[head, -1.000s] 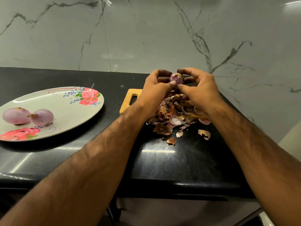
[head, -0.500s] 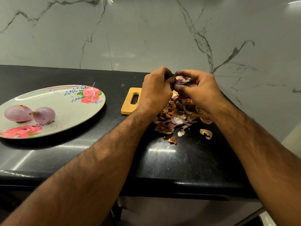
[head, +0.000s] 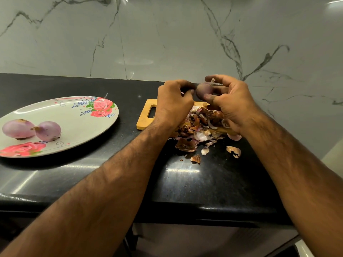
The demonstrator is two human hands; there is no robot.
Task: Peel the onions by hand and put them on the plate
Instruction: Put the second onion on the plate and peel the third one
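Okay, we see a floral plate (head: pixel 78 127) at left on the black counter (head: pixel 204 182), peeled onions (head: pixel 48 130) on it. A peel pile (head: pixel 200 127) and our wrists hide most of the wooden board (head: pixel 146 115). Both hands are raised over the pile. Our right hand (head: pixel 232 101) grips the onion (head: pixel 204 89) between thumb and curled fingers; left hand (head: pixel 172 102) is curled just beside it, and we cannot tell if it pinches anything

The plate (head: pixel 74 115) lies at the left of the counter (head: pixel 204 182), with two onions (head: pixel 48 130) side by side on its left part. To its right lies the cutting board (head: pixel 146 115), with a heap of peels (head: pixel 200 127) on it that spills forward onto the counter. Above the board, the right hand (head: pixel 230 101) holds a third onion (head: pixel 204 90). The left hand (head: pixel 172 102) is just left of it and seems to touch it.
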